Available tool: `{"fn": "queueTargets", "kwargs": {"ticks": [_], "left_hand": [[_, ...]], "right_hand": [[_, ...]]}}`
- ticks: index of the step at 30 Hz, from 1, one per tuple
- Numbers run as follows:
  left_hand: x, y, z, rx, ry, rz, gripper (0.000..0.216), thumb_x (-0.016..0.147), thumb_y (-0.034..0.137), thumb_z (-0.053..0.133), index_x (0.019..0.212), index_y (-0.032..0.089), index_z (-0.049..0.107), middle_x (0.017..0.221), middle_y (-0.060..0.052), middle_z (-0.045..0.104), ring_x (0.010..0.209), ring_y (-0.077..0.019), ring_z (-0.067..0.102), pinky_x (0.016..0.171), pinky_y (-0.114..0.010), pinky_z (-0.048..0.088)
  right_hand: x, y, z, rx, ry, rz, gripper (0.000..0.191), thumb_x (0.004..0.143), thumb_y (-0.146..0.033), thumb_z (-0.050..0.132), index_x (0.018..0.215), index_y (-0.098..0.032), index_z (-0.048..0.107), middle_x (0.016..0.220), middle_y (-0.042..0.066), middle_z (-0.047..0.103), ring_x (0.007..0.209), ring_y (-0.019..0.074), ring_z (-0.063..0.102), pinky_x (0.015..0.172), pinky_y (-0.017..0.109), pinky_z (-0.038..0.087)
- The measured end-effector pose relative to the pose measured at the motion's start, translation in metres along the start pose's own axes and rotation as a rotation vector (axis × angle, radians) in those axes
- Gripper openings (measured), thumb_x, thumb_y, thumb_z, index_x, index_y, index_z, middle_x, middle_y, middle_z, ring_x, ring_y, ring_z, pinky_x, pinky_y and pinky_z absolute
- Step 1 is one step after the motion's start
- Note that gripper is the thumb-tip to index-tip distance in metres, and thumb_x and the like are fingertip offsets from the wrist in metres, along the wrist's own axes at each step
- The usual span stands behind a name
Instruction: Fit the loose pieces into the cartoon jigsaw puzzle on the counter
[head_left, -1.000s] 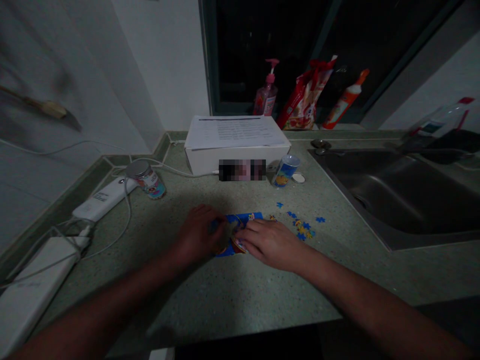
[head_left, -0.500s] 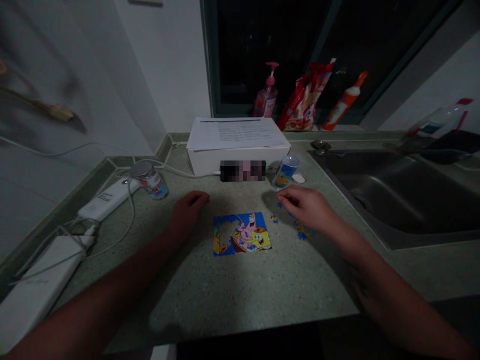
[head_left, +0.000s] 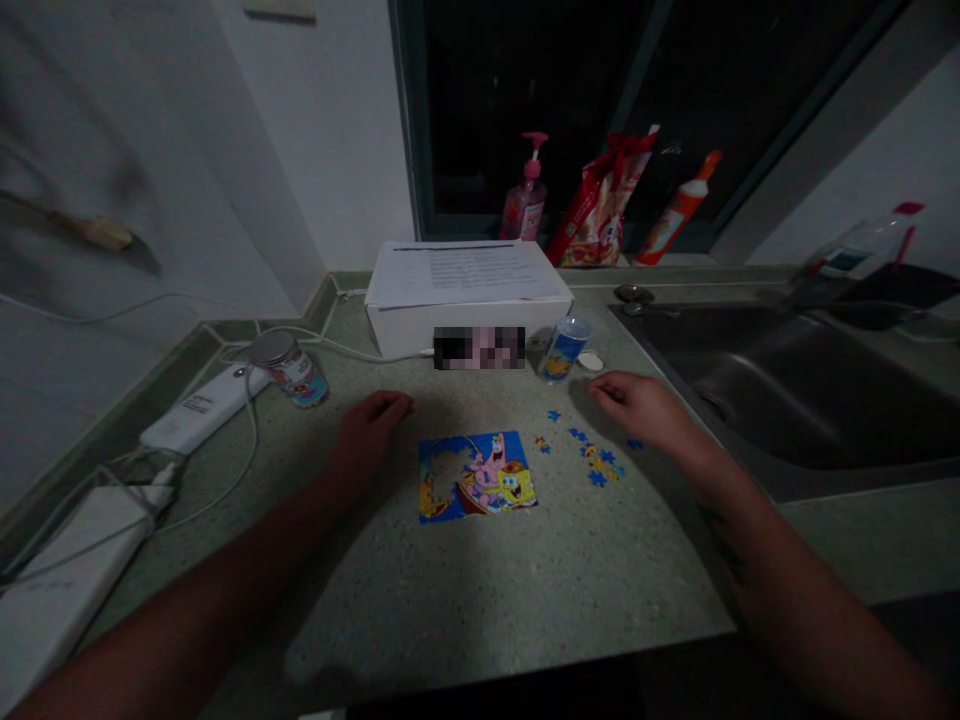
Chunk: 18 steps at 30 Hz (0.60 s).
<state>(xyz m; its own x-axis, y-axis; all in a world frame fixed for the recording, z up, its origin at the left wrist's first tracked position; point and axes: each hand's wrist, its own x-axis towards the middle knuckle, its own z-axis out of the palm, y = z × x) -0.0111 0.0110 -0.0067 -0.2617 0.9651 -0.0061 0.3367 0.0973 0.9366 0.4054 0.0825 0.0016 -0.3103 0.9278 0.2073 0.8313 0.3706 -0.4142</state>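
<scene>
Jigsaw puzzle (head_left: 476,478), gapped upper left, lies between left hand (head_left: 367,435) and right hand (head_left: 637,410), grips loose, empty.

Pale plaster walls (head_left: 322,130) meet a speckled green countertop (head_left: 480,610) in dim light, with a stainless steel sink (head_left: 780,390) set into the counter on the right and a dark window (head_left: 525,80) along the back.

Puzzle (head_left: 477,477) on counter (head_left: 450,600), loose pcs (head_left: 598,478) to R, sink (head_left: 780,400) beyond.
</scene>
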Motion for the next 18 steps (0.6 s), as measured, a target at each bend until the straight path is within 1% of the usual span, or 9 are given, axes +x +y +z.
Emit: {"fn": "queueTargets", "kwargs": {"ticks": [4,7,11,13,15,18], "left_hand": [[-0.001,0.0,0.0,0.019,-0.009,0.005,0.032,0.082,0.053,0.067,0.087,0.024,0.077,0.094,-0.007,0.082,0.099,-0.0308,0.073,0.095,-0.044,0.055],[-0.001,-0.002,-0.001,0.029,-0.01,0.002,0.032,0.082,0.053,0.068,0.089,0.024,0.077,0.096,-0.006,0.082,0.1,-0.0311,0.073,0.097,-0.044,0.055],[0.0,-0.001,-0.001,0.036,-0.017,0.003,0.03,0.082,0.052,0.067,0.089,0.024,0.077,0.097,-0.007,0.082,0.101,-0.0312,0.073,0.097,-0.044,0.055],[0.0,-0.001,-0.001,0.04,-0.019,0.0,0.031,0.082,0.052,0.067,0.089,0.024,0.077,0.096,-0.006,0.082,0.101,-0.0309,0.073,0.097,-0.044,0.055],[0.0,-0.001,0.0,0.039,-0.021,0.002,0.032,0.081,0.053,0.067,0.089,0.024,0.077,0.096,-0.006,0.082,0.1,-0.0306,0.073,0.097,-0.043,0.055],[-0.001,0.0,0.0,0.045,-0.019,0.004,0.03,0.081,0.053,0.066,0.087,0.025,0.076,0.094,-0.006,0.081,0.1,-0.0306,0.073,0.096,-0.043,0.055]], "right_hand": [[-0.004,-0.021,0.006,0.03,-0.077,-0.069,0.023,0.098,-0.032,0.058,0.098,-0.026,0.081,0.098,0.008,0.082,0.083,0.0265,0.075,0.078,0.039,0.055],[-0.008,-0.039,0.012,0.066,-0.122,-0.132,0.019,0.097,-0.026,0.062,0.1,-0.027,0.081,0.101,0.008,0.081,0.089,0.0266,0.075,0.081,0.04,0.055],[-0.014,-0.058,0.017,0.024,-0.215,-0.192,0.016,0.098,-0.022,0.064,0.102,-0.026,0.079,0.098,0.007,0.077,0.086,0.0234,0.072,0.076,0.036,0.052],[-0.016,-0.065,0.019,0.004,-0.25,-0.204,0.015,0.098,-0.024,0.067,0.107,-0.024,0.078,0.096,0.006,0.076,0.083,0.0218,0.071,0.074,0.034,0.05],[-0.018,-0.069,0.02,-0.006,-0.277,-0.213,0.018,0.097,-0.026,0.069,0.114,-0.024,0.077,0.095,0.005,0.074,0.082,0.0209,0.07,0.074,0.034,0.049],[-0.02,-0.07,0.021,-0.021,-0.326,-0.237,0.022,0.097,-0.025,0.07,0.118,-0.025,0.076,0.1,0.005,0.072,0.085,0.0205,0.069,0.076,0.033,0.049]]}}
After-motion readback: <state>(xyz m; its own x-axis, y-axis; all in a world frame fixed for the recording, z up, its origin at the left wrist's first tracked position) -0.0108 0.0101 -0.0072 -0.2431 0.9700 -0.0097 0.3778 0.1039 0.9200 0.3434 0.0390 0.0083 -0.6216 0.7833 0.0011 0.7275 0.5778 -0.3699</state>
